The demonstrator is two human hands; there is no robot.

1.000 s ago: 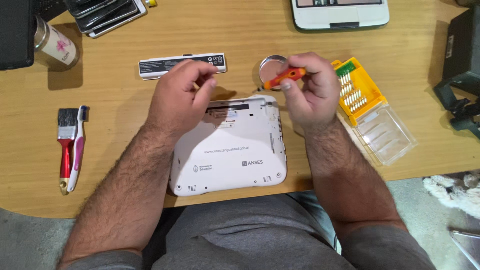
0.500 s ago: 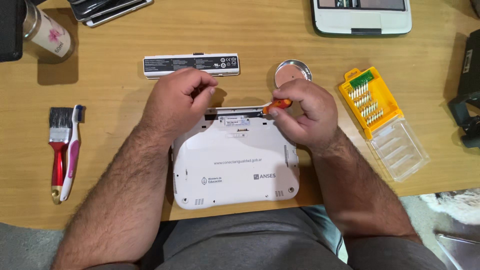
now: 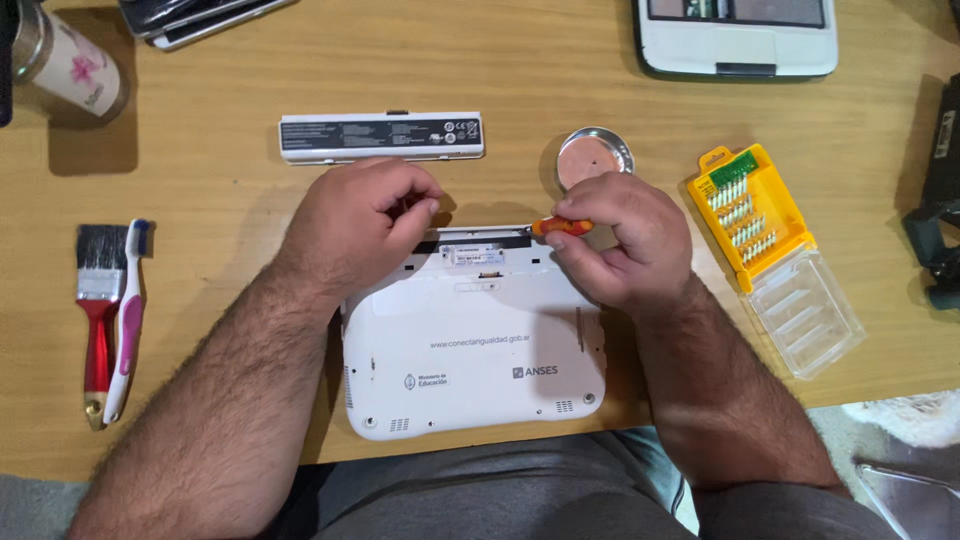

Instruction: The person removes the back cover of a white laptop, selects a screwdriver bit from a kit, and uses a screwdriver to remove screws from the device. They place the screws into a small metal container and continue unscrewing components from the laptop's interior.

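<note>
With the right hand [image 3: 625, 245] pinching the orange screwdriver [image 3: 560, 227] just above the white laptop's [image 3: 475, 345] open battery bay and the left hand [image 3: 360, 225] curled shut on its far edge, the tip could slip, since the case looks lightly braced.

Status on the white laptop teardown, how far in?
Early stage. Done: the battery is out and lies on the desk above the overturned white laptop. In hand: the right hand holds an orange-handled screwdriver at the emptied battery bay, and the left hand steadies the top-left corner. Left: the bottom cover looks fully in place; the small metal dish shows no screws I can make out.
</note>
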